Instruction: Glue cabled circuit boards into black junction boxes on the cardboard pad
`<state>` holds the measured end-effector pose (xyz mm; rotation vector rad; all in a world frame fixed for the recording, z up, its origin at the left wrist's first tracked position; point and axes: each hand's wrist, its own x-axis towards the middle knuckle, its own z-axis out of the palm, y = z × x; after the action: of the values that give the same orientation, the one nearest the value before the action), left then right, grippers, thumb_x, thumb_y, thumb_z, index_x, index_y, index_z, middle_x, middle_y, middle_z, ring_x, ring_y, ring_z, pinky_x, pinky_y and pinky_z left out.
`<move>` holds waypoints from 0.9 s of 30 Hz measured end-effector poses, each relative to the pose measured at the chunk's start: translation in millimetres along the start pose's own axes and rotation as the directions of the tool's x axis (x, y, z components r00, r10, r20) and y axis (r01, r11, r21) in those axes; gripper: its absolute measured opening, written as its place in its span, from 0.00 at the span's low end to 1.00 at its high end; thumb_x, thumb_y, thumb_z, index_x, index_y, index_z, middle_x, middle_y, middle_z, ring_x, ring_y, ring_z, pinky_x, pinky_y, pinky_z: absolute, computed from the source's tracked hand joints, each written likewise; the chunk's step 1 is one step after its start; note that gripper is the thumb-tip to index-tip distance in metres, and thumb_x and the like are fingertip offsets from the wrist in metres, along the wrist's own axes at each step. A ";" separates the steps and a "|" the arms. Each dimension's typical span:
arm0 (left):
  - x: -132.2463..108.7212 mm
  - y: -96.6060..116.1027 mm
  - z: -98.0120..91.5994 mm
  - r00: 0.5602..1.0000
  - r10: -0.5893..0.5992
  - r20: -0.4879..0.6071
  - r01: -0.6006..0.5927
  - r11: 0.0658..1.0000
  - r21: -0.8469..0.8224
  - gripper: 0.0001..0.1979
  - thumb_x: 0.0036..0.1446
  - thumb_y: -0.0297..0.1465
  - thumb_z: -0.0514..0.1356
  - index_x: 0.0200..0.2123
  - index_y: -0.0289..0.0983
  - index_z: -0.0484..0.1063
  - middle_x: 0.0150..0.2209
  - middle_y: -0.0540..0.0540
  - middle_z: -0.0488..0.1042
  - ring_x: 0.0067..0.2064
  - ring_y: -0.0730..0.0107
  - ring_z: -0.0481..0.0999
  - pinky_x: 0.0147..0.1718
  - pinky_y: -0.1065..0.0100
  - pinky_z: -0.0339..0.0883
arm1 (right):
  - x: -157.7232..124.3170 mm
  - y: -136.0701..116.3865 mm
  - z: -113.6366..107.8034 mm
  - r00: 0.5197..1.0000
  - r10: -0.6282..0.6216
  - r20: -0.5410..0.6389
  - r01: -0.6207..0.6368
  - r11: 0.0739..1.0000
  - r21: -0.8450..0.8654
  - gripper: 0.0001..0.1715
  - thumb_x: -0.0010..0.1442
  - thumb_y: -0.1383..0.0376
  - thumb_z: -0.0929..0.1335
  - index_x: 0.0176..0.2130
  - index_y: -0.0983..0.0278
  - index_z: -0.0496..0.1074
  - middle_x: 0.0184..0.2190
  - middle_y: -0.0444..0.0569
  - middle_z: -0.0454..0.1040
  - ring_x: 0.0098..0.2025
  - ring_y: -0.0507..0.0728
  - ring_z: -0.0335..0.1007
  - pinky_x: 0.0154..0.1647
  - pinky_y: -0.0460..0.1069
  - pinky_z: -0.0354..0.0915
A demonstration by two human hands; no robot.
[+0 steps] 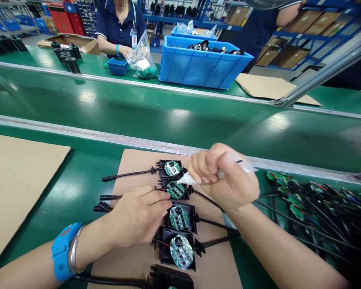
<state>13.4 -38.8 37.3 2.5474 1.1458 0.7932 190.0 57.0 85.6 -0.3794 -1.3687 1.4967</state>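
My right hand (224,176) is wrapped round a white squeeze tube (191,178). The tube's tapered nozzle points left, its tip at the round green circuit board (175,190) in the second black housing from the back. My left hand (141,212) lies palm down, fingers stretched out, against the left sides of the second and third housings. Nearer to me sit the third housing's board (179,218) and another board (181,251), each in a black housing with a cable. Farthest back is a housing with a board (172,168) bearing a white patch.
Beneath the housings lies a cardboard sheet (216,265); another cardboard sheet (21,176) is at left. Wired circuit boards (313,212) are heaped at right. Across the green belt (132,108), a person (120,28) handles a plastic bag (143,60) beside a blue bin (203,64).
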 end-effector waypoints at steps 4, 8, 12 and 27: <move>-2.3 4.4 0.4 0.995 0.022 0.100 -0.026 0.999 0.036 0.16 0.62 0.26 0.50 0.50 0.35 0.70 0.54 0.47 0.70 0.43 0.65 0.73 0.39 0.61 0.73 | -9.1 10.5 12.5 0.998 0.024 0.055 -0.026 0.999 0.034 0.20 0.64 0.60 0.63 0.23 0.66 0.58 0.15 0.41 0.48 0.18 0.47 0.46 0.18 0.44 0.48; -4.2 3.5 4.2 0.989 0.027 0.148 -0.036 0.997 0.063 0.17 0.62 0.27 0.49 0.53 0.35 0.68 0.56 0.46 0.68 0.46 0.64 0.72 0.42 0.61 0.72 | -8.5 26.0 14.1 0.998 0.008 0.057 -0.011 0.999 0.051 0.21 0.64 0.61 0.63 0.22 0.66 0.56 0.16 0.40 0.48 0.17 0.46 0.45 0.16 0.43 0.46; -6.5 2.0 6.8 0.987 0.025 0.161 -0.038 0.996 0.075 0.18 0.62 0.27 0.49 0.53 0.35 0.67 0.56 0.47 0.68 0.44 0.63 0.72 0.39 0.59 0.73 | -7.7 22.8 11.4 0.997 0.046 0.055 -0.047 0.999 0.020 0.21 0.63 0.61 0.63 0.21 0.66 0.56 0.16 0.40 0.48 0.17 0.46 0.45 0.17 0.44 0.46; -5.5 1.4 8.4 0.986 0.039 0.163 -0.051 0.996 0.068 0.18 0.62 0.26 0.49 0.53 0.33 0.67 0.56 0.46 0.68 0.47 0.62 0.72 0.43 0.58 0.73 | -16.6 -2.7 -0.5 0.996 0.070 0.058 -0.070 0.997 -0.016 0.20 0.63 0.61 0.63 0.22 0.66 0.59 0.15 0.40 0.47 0.17 0.46 0.44 0.17 0.45 0.45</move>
<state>16.0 -43.8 28.9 2.6489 1.0876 0.5525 198.6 43.2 81.3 -0.3986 -1.4251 1.5674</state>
